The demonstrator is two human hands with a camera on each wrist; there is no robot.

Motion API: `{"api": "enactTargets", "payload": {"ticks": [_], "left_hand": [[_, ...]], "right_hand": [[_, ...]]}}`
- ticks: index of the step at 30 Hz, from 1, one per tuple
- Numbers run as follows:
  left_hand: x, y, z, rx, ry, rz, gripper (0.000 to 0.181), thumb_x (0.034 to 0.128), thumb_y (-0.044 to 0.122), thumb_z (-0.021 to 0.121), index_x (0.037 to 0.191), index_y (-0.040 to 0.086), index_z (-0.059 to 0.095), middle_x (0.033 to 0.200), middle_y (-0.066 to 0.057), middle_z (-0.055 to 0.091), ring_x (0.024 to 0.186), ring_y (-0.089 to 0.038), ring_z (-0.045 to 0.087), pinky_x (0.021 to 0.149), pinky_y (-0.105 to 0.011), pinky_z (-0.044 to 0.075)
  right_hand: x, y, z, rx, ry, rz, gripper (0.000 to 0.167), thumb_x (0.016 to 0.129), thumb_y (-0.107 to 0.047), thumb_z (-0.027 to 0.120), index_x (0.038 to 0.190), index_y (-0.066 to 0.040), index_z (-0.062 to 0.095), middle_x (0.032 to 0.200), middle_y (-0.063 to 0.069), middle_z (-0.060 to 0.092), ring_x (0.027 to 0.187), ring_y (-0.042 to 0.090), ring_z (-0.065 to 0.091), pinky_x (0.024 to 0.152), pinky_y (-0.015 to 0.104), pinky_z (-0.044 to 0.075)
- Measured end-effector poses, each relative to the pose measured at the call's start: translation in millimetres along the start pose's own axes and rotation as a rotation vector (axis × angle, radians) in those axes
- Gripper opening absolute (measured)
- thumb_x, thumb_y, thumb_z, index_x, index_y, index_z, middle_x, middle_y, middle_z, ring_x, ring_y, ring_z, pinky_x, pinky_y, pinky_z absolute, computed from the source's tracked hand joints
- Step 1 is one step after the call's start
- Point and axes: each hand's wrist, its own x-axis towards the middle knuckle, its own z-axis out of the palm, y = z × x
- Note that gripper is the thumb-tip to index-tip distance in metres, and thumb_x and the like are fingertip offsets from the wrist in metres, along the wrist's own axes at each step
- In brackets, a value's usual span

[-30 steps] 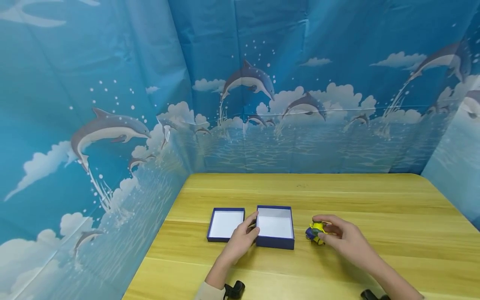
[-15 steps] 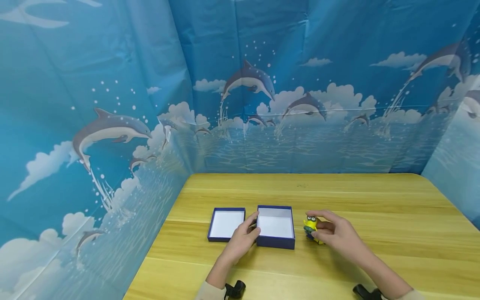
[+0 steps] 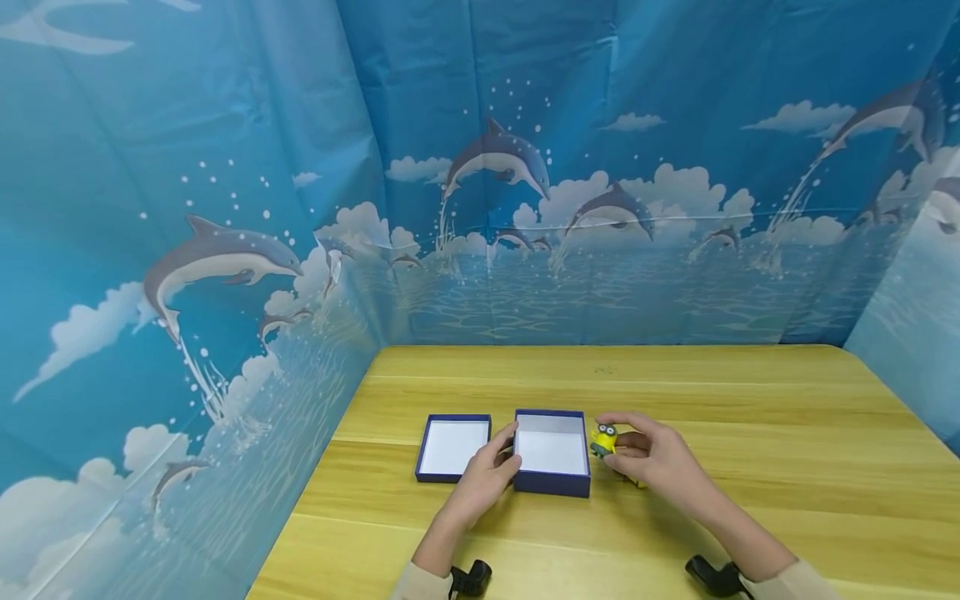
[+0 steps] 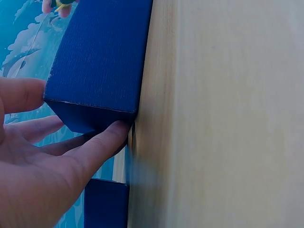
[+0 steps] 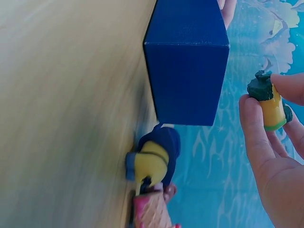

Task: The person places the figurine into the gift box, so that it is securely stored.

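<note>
My right hand (image 3: 663,458) pinches a small yellow minion figurine (image 3: 603,442) with green parts. It is held up just right of the open blue box (image 3: 551,484), whose inside is white. In the right wrist view the thumb and fingers are round the figurine (image 5: 273,111), apart from the box. My left hand (image 3: 483,479) rests against the box's left side. The left wrist view has its fingertips touching the box (image 4: 99,57) near a corner.
A shallow blue lid (image 3: 452,446) with a white inside lies left of the box. Beside the box in the right wrist view are a yellow and dark blue minion toy (image 5: 154,159) and a pink toy with a waffle pattern (image 5: 152,211), mostly hidden in the head view.
My right hand has lifted the green and yellow figurine and brought it left, close to the box, turning it upright. The left hand and the box stay where they were.
</note>
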Motion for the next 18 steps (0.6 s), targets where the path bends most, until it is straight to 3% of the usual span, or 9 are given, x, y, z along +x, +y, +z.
{"api": "enactTargets", "payload": {"ticks": [9,18], "left_hand": [[0.5,-1.8,-0.8,0.007,0.009,-0.027,0.054,0.1059,0.02,0.051,0.158,0.024,0.036,0.157,-0.014,0.037,0.14,-0.034,0.041,0.109,-0.044,0.042],[0.8,-3.1,-1.0,0.005,0.01,-0.018,0.054,0.1063,0.019,0.05,0.158,0.022,0.036,0.158,-0.016,0.036,0.14,-0.037,0.04,0.109,-0.047,0.042]], "right_hand": [[17.4,0.1,13.5,0.009,-0.041,-0.081,0.049,0.087,-0.009,0.08,0.134,-0.013,0.064,0.133,0.008,0.057,0.107,0.029,0.066,0.078,0.031,0.06],[27.5,1.1,25.0,0.036,-0.075,-0.071,0.046,0.088,-0.011,0.079,0.132,-0.017,0.065,0.133,0.008,0.056,0.105,0.028,0.066,0.077,0.031,0.06]]}}
